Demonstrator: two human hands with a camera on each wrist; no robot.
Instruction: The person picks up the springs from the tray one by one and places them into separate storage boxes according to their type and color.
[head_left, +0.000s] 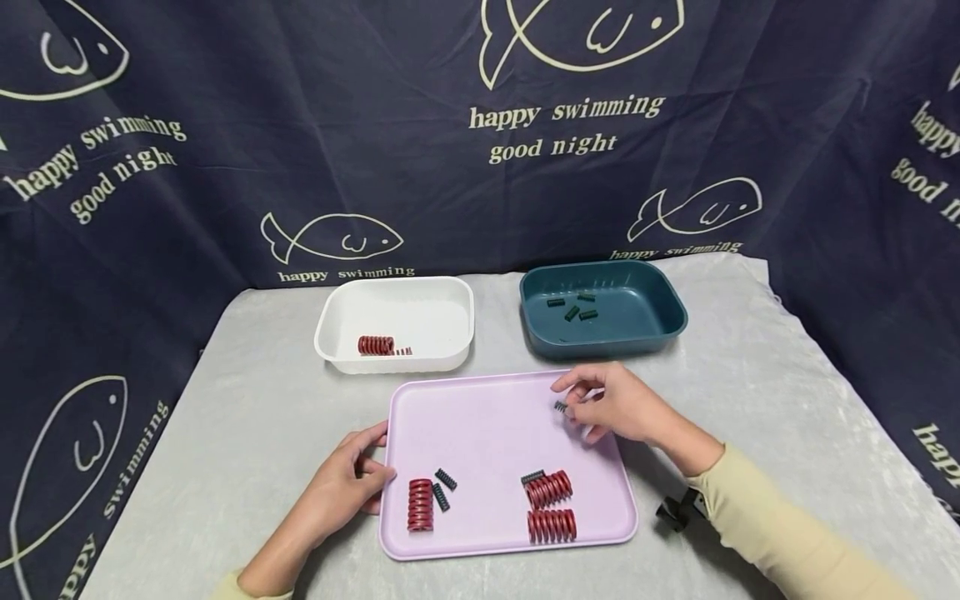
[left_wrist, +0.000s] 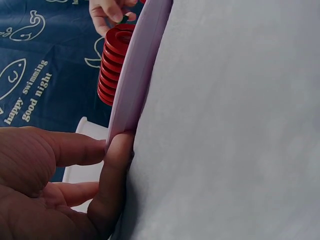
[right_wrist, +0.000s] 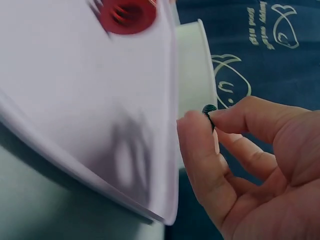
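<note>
My right hand [head_left: 618, 404] pinches a small dark green spring [right_wrist: 209, 111] between thumb and fingers, above the far right part of the lilac tray [head_left: 480, 417]. With its thumb and a finger, my left hand [head_left: 341, 479] grips the tray's left rim. A large red spring [head_left: 420, 504] stands lengthwise near that rim, with two small dark springs [head_left: 440, 497] beside it. Toward the tray's right front lie two more large red springs [head_left: 551, 525]. One small dark spring [head_left: 532, 477] touches the farther of these.
Behind the tray stands a white bin [head_left: 420, 304] holding red springs. To its right, a teal bin [head_left: 652, 312] contains several small dark green springs. A black object [head_left: 672, 512] shows by the right forearm. Dark blue cloth [head_left: 450, 183] hangs behind the grey-white table covering [head_left: 757, 375].
</note>
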